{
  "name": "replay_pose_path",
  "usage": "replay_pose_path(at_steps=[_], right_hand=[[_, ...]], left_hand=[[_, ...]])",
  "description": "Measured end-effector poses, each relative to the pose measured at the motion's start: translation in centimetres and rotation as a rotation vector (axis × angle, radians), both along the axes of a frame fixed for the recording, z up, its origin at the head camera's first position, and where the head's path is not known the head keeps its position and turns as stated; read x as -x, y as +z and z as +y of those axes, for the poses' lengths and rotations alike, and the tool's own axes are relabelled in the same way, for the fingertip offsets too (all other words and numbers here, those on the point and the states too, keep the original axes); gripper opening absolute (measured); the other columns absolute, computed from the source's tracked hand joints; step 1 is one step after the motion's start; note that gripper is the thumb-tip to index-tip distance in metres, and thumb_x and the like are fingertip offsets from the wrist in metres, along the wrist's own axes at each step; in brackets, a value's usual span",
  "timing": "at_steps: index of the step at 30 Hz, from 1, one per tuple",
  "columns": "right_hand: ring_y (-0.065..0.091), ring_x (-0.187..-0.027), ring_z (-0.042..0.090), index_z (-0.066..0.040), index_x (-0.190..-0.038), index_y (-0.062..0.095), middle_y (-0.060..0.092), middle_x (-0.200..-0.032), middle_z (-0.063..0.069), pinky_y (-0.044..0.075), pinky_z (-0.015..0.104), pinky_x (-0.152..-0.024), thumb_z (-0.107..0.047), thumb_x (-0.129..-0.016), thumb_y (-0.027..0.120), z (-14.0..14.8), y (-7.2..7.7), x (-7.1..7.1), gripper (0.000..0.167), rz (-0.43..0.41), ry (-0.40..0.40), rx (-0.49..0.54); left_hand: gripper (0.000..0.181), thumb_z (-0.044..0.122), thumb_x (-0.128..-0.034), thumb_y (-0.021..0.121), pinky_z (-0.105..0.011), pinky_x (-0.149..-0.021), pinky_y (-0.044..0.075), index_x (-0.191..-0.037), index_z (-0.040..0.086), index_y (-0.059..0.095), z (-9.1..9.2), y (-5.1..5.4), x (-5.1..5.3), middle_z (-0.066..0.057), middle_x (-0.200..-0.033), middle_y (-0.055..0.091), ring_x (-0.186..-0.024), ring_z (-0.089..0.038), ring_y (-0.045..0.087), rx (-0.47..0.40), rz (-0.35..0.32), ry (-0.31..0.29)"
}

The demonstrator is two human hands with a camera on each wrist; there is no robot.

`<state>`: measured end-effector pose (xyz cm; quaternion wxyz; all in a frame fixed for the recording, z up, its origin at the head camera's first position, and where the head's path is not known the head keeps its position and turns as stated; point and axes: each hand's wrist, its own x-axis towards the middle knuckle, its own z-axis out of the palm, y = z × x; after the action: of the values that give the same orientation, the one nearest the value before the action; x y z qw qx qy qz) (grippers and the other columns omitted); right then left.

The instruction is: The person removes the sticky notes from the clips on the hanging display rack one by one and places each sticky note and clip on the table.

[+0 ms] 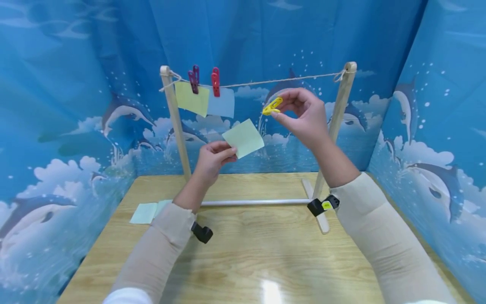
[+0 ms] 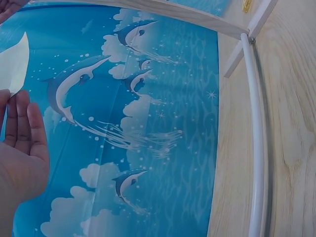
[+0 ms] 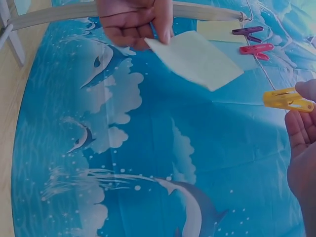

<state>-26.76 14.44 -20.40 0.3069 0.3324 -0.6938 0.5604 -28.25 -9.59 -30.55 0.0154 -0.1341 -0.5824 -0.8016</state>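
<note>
My left hand [image 1: 213, 162] pinches a pale green square of paper [image 1: 244, 138] by its lower left corner, below the string [image 1: 265, 82]. My right hand [image 1: 306, 116] holds a yellow clothespin [image 1: 272, 106] between thumb and fingers, to the right of the paper and a little under the string. The right wrist view shows the yellow clothespin [image 3: 287, 100] and the paper [image 3: 200, 60] apart from each other. On the string's left part hang a yellow-green paper [image 1: 191, 99] under a dark purple clothespin [image 1: 194, 79] and a light blue paper [image 1: 222, 102] under a red clothespin [image 1: 215, 82].
Two wooden posts [image 1: 176, 122] [image 1: 341, 103] carry the string, joined low down by a white rod [image 1: 254, 202]. Pale green papers [image 1: 143, 213] lie at the left of the wooden table [image 1: 258, 249]. A small yellow thing [image 2: 246, 5] shows at the left wrist view's top edge.
</note>
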Motion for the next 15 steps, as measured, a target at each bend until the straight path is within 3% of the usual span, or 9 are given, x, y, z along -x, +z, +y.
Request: replay_pose_path(at_steps=[7, 15], right_hand=[[0.061, -0.086, 0.029, 0.012, -0.108, 0.060, 0.063, -0.098, 0.009, 0.056, 0.024, -0.081, 0.010, -0.080, 0.074, 1.7, -1.6, -0.3, 0.031, 0.023, 0.023, 0.018], [0.062, -0.086, 0.024, 0.013, -0.110, 0.059, 0.062, -0.100, 0.012, 0.055, 0.023, -0.082, 0.012, -0.081, 0.072, 3.6, -3.0, -1.3, 0.032, -0.032, 0.012, 0.023]], left_hand=[[0.010, 0.001, -0.0893, 0.069, -0.031, -0.070, 0.060, -0.087, 0.010, 0.073, -0.7, 0.2, -0.7, -0.008, -0.084, 0.070, -0.068, -0.019, 0.068, 0.019, -0.004, 0.015], [0.005, 0.003, -0.0885, 0.071, -0.032, -0.070, 0.060, -0.094, 0.003, 0.071, -1.6, 0.0, -0.8, -0.008, -0.085, 0.070, -0.069, -0.019, 0.068, 0.096, 0.024, 0.052]])
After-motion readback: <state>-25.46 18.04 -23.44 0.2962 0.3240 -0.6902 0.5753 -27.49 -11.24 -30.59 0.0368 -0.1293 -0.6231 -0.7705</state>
